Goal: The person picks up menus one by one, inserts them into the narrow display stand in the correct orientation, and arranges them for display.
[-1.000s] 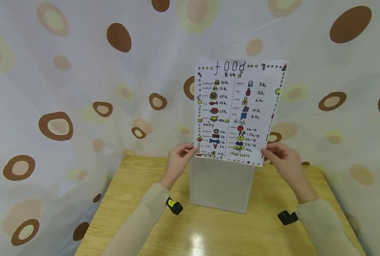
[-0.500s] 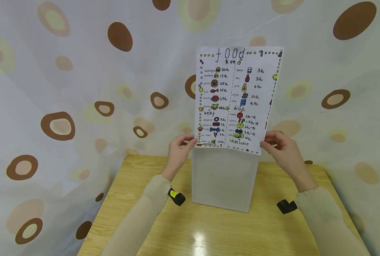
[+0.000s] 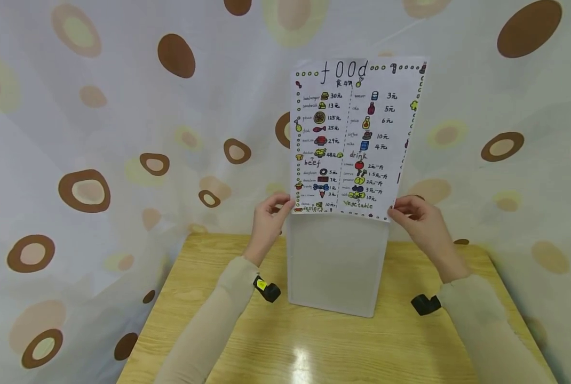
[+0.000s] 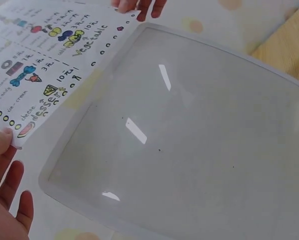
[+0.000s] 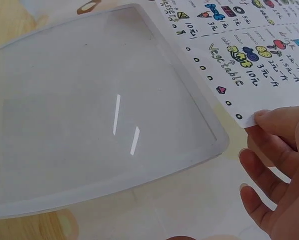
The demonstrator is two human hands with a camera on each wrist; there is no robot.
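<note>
Head view: a hand-drawn menu sheet (image 3: 357, 136) headed "food" is held upright above a white plastic frame (image 3: 335, 261) that stands on a wooden table (image 3: 314, 346), spotted curtain (image 3: 122, 133) behind. Left hand (image 3: 268, 224) pinches the sheet's lower left corner, thumb and fingers closed on the paper; right hand (image 3: 417, 218) pinches the lower right corner the same way. The sheet's bottom edge sits just at the frame's top edge; whether it is inside a slot I cannot tell.

Handling, as a judgement: thin paper, very light, limp, easily creased or torn. Held only at the bottom it could flop over. The two lower corners are the sensible hold, kept taut between the hands.

Left wrist view shows the frame's glossy, clear-looking face (image 4: 189, 135) with glare streaks, and the thumb (image 4: 2, 142) on the sheet's corner, detail lost from the head. Right wrist view shows the frame's rounded rim (image 5: 209, 125) and fingertips (image 5: 269, 120) clamped on the very corner of the paper
</note>
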